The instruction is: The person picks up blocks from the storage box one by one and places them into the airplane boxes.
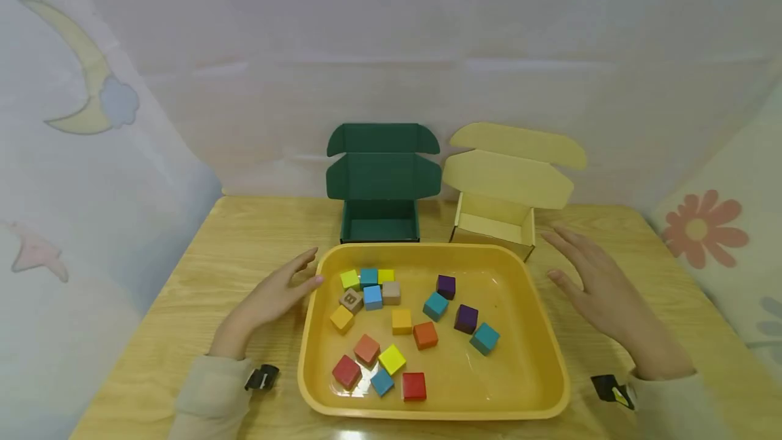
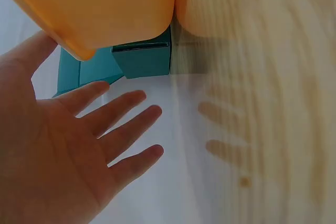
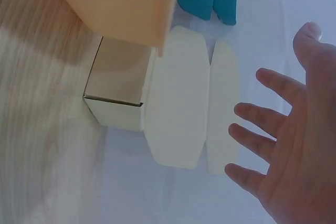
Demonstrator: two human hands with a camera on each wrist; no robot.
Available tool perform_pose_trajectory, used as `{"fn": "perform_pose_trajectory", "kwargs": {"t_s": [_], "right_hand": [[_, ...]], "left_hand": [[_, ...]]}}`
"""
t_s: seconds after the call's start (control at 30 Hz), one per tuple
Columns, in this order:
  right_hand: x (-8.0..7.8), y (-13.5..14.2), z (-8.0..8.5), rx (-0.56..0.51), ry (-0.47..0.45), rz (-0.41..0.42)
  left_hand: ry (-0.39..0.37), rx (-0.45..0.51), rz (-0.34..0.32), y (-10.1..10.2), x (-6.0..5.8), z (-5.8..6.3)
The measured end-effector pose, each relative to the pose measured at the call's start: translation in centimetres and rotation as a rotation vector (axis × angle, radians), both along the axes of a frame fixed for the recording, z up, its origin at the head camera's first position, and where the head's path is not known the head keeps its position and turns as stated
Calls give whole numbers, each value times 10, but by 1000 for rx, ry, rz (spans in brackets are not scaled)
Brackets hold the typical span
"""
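A yellow-orange plastic tray (image 1: 525, 386) holds several loose wooden cubes, among them a red cube (image 1: 414, 386), a purple cube (image 1: 466, 318), a teal cube (image 1: 485, 339) and a lettered wooden cube (image 1: 351, 300). At the tray's left side is my left hand (image 1: 269, 301), fingers spread; its thumb (image 2: 41, 51) meets the rim, though whether it presses there I cannot tell. My right hand (image 1: 601, 294) hovers apart from the tray's right side with spread fingers, holding nothing. It is nearest to the pale yellow box (image 1: 495, 226) and the tray.
Behind the tray stand a dark green cardboard box (image 1: 381, 229) and the pale yellow one, both with lids raised. They sit on a wooden table (image 1: 183, 277) backed by a pale cloth (image 1: 391, 32). The tray's far rim partly covers both box fronts.
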State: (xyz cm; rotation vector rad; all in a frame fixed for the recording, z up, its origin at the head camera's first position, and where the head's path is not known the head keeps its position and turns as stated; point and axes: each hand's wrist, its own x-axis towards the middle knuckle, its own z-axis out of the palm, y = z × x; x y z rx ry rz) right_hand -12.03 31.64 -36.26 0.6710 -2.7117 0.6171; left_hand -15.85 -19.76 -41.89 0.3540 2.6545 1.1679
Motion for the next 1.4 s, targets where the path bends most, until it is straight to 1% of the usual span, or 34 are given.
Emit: {"fn": "perform_pose_trajectory", "kwargs": {"t_s": [0.07, 0.2, 0.33, 0.47, 0.63, 0.8, 1.2, 1.4], "right_hand": [[0, -3, 6, 27, 5, 22], [1, -11, 15, 90, -8, 59], [1, -20, 23, 156, -42, 82], [-1, -31, 28, 232, -60, 109], [-6, -45, 31, 320, -70, 157], [-12, -60, 34, 367, -77, 205], [-31, -90, 39, 445, -144, 304], [-42, -108, 40, 531, -202, 337]], "left_hand": [[-18, 4, 2, 0, 1, -1], [-28, 19, -8, 0, 2, 1], [-41, 50, -31, 1, 4, 3], [-42, 82, -67, 1, 5, 0], [-34, 117, -96, 1, 6, -3], [-40, 131, -109, 1, 7, -3], [-55, 182, -154, 1, 5, -2], [-68, 213, -165, 1, 2, -1]]}}
